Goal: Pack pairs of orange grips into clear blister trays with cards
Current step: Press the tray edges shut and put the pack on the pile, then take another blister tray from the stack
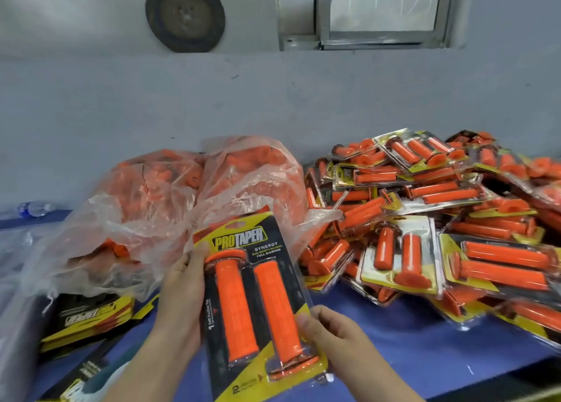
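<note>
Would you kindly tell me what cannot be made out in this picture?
Head view:
- plastic bags: cloudy film blurs the orange contents; no count.
- pack: small print too blurred to read.
- left hand: fingers hidden behind the pack.
- loose cards: partly covered by the bags, cut off by the lower edge.

A plastic water bottle (35, 209) lies on its side at the far left of the blue surface (409, 341), near the grey wall (273, 104). Higher up, a dark round disc (185, 14) sits left of a metal-framed window (382, 9).
</note>
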{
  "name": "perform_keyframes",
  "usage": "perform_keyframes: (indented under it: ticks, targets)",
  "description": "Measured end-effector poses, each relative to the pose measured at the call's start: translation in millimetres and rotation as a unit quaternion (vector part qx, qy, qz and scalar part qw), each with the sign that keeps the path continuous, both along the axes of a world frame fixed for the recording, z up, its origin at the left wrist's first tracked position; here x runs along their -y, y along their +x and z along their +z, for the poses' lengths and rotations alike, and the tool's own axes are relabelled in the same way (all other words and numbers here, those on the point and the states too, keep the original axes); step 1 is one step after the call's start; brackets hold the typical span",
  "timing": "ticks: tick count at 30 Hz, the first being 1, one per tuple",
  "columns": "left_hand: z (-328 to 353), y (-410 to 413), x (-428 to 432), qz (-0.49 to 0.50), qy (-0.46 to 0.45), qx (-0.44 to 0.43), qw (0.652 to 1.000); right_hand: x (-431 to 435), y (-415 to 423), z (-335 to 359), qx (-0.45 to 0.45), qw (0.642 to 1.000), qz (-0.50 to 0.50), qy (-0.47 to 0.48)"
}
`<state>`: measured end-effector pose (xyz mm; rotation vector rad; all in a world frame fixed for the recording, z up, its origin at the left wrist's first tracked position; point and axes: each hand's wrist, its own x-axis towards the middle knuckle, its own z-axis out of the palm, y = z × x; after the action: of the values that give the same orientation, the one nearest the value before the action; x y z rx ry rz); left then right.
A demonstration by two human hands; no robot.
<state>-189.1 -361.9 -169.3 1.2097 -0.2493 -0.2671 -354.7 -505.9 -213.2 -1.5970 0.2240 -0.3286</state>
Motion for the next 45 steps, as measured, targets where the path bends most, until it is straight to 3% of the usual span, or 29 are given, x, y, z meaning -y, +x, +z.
perform_keyframes:
  ticks: [5, 8, 10, 13, 17, 21, 24, 28, 34, 45]
  targets:
    - [19.6, -19.2, 18.5, -0.022, -0.010, 0.013, 1.000, 17.5, -4.9, -1.7, 0.029, 0.995, -0.052, 0.074]
    - [4.4, -51.6, 29.6, -0.027, 0.090, 0.037, 0.995, 29.5, -3.1, 0.6, 0.084, 0.983, -0.116, 0.112]
    - [-5.8, -74.3, 35.4, 0.017, 0.124, 0.062, 0.990, 37.5, -3.9, 4.7, 0.102, 0.974, -0.153, 0.136]
    - [-13.2, -86.8, 48.2, 0.004, 0.155, 0.123, 0.980, 48.7, -10.2, 4.9, 0.093, 0.968, -0.185, 0.141]
    - [-7.6, -79.3, 73.4, -0.026, 0.147, 0.072, 0.986, 65.6, -22.5, 11.7, 0.096, 0.960, -0.235, 0.121]
    - [34.4, -72.9, 133.0, -0.146, 0.051, 0.026, 0.988, 111.2, -26.1, 62.3, 0.144, 0.949, -0.280, 0.037]
    - [110.8, -66.8, 209.9, -0.234, -0.050, 0.045, 0.970, 162.2, -23.8, 114.6, 0.239, 0.906, -0.331, 0.113]
    - [175.3, -67.3, 281.2, -0.268, -0.136, -0.059, 0.952, 190.5, -23.7, 140.1, 0.244, 0.875, -0.405, 0.108]
    - [139.6, -67.6, 260.1, -0.305, -0.073, -0.016, 0.950, 160.6, -9.1, 103.0, 0.198, 0.906, -0.372, 0.047]
    - [107.2, 19.1, 26.0, -0.133, 0.023, 0.083, 0.987, -18.6, 92.4, 110.1, 0.211, 0.969, -0.126, -0.037]
